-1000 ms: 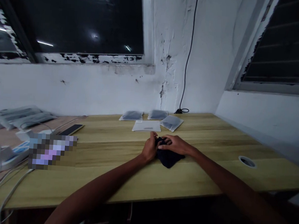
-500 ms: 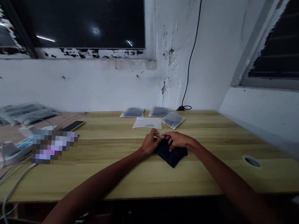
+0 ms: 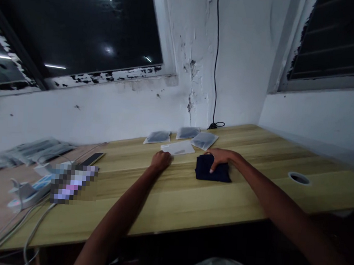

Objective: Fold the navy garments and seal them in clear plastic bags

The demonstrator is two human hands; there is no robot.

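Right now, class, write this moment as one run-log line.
right hand: on folded navy cloth; left hand: near flat pale packet; cloth: on wooden table

A head-worn camera near the desk [image 3: 178, 205] faces forward and down, past both hands [image 3: 162, 160], toward the wall [image 3: 242, 72].

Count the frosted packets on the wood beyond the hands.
4: a left packet, a back middle packet, a right packet, and a flat packet in front, nearest the left hand. More could be hidden underneath.
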